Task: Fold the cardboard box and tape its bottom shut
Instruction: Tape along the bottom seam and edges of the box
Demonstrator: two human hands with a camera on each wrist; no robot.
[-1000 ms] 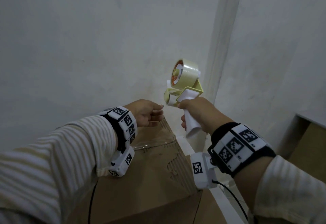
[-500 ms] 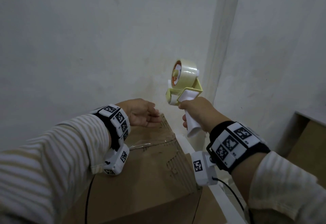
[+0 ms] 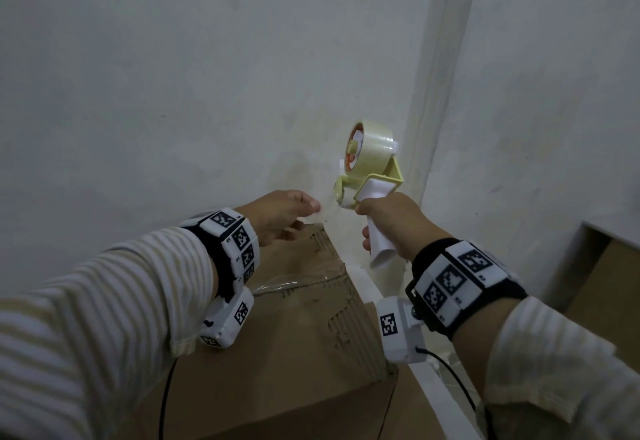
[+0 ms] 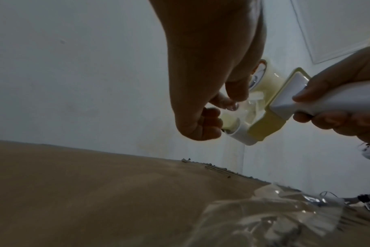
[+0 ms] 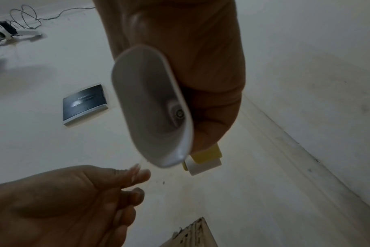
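Observation:
A brown cardboard box stands below both hands, flaps closed, with a strip of clear tape across its top face. My right hand grips the white handle of a yellow tape dispenser, held above the box's far corner with its clear roll on top. My left hand reaches to the dispenser's front roller. Its thumb and forefinger pinch the loose tape end there, while the other fingers curl under.
White walls meet in a corner just behind the dispenser. A white baseboard runs along the box's right side. More brown cardboard stands at the right. A dark booklet and cables lie on the pale floor.
My left hand lifted off the box's far edge and moved right to the dispenser's roller, where it now pinches the tape end. The right hand and dispenser barely moved.

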